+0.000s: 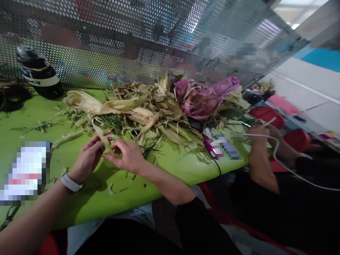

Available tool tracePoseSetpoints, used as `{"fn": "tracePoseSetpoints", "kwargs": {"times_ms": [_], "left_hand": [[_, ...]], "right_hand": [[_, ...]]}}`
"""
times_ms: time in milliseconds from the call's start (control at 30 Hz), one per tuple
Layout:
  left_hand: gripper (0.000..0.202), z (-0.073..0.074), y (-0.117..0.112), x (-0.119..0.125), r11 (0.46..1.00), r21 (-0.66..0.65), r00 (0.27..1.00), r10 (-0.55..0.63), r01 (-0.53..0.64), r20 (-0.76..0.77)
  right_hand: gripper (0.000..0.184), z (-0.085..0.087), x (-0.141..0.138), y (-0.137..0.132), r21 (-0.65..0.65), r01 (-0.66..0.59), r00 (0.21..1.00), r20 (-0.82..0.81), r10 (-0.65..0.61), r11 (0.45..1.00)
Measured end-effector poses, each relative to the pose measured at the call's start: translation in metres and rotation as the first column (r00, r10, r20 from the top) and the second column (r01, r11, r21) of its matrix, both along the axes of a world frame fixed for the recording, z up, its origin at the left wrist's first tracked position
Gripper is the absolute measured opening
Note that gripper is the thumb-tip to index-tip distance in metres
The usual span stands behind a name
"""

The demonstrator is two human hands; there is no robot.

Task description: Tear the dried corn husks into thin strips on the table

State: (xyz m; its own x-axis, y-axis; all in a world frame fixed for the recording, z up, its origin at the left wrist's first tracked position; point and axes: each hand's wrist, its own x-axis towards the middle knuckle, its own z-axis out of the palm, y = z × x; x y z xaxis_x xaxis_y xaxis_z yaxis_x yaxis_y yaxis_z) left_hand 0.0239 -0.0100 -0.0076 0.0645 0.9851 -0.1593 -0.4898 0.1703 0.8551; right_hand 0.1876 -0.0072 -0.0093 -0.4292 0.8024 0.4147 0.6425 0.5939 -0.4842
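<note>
A pale strip of corn husk [98, 130] is pinched in the fingers of my left hand [89, 157], its free end standing up and bent over. From the other side my right hand [129, 154] closes on the same strip, which curves in a loop between the two hands. Both hands are just above the green table [138, 193], near its front edge. Right behind them lie large dried corn husks [114, 107] on a heap of husk pieces and green stalks [113, 124]. My fingers partly hide the strip's lower end.
At the back left stands a black bottle [39, 72]; a blurred phone [25, 173] lies at the left. A pink plastic bag [203, 97] rests on the heap before a perforated metal panel [111, 42]. At the right, a co-worker's hands [259, 132] work near a white cable [277, 148].
</note>
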Motion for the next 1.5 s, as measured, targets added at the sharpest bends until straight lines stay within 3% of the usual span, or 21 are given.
{"fn": "tracePoseSetpoints", "kwargs": {"times_ms": [133, 267, 467, 633, 800, 933, 1067, 1167, 1300, 1433, 1500], "left_hand": [[0.030, -0.001, 0.003, -0.003, 0.998, 0.042, 0.997, -0.051, 0.049, 0.065], [0.019, -0.003, 0.006, -0.006, 0.999, 0.046, 0.999, 0.018, -0.020, 0.046], [0.020, -0.004, 0.003, -0.004, 0.998, 0.052, 0.999, 0.033, -0.033, 0.009], [0.015, -0.005, 0.008, -0.010, 0.998, -0.054, 0.999, -0.038, 0.037, -0.010], [0.024, -0.008, 0.009, -0.015, 0.993, -0.034, 0.992, -0.115, 0.113, -0.062], [0.026, -0.005, 0.009, -0.016, 0.991, -0.022, 0.981, -0.133, 0.131, -0.139], [0.025, 0.003, 0.007, -0.019, 0.979, -0.031, 0.967, -0.202, 0.200, -0.153], [0.025, 0.007, 0.004, -0.019, 0.966, -0.054, 0.954, -0.257, 0.252, -0.152], [0.026, 0.005, 0.003, -0.018, 0.961, -0.022, 0.949, -0.277, 0.276, -0.148], [0.034, 0.001, 0.003, -0.017, 0.966, 0.011, 0.958, -0.253, 0.257, -0.132], [0.036, 0.001, 0.002, -0.017, 0.977, 0.016, 0.967, -0.208, 0.213, -0.145]], "right_hand": [[0.018, -0.001, 0.001, 0.005, -0.184, -0.053, 0.994, -0.103, 0.034, 0.981], [0.026, 0.005, 0.007, 0.007, -0.230, -0.053, 0.985, -0.170, 0.013, 0.972], [0.030, -0.003, 0.004, 0.003, 0.037, -0.293, 0.955, -0.041, 0.294, 0.955], [0.032, -0.009, 0.003, 0.002, 0.113, -0.191, 0.982, 0.018, 0.190, 0.975], [0.023, -0.010, 0.006, 0.006, 0.190, -0.262, 0.959, 0.165, 0.232, 0.946], [0.021, 0.001, 0.010, 0.010, 0.259, -0.181, 0.981, 0.117, 0.155, 0.949], [0.025, 0.012, 0.016, 0.013, 0.063, -0.221, 0.969, -0.100, 0.226, 0.973], [0.027, 0.016, 0.018, 0.014, -0.159, -0.321, 0.935, -0.208, 0.287, 0.934], [0.033, 0.018, 0.016, 0.011, -0.336, -0.279, 0.944, -0.269, 0.193, 0.900], [0.036, 0.017, 0.012, 0.006, -0.534, -0.340, 0.913, -0.384, 0.136, 0.774], [0.036, 0.015, 0.010, 0.005, -0.572, -0.353, 0.907, -0.402, 0.122, 0.740]]}}
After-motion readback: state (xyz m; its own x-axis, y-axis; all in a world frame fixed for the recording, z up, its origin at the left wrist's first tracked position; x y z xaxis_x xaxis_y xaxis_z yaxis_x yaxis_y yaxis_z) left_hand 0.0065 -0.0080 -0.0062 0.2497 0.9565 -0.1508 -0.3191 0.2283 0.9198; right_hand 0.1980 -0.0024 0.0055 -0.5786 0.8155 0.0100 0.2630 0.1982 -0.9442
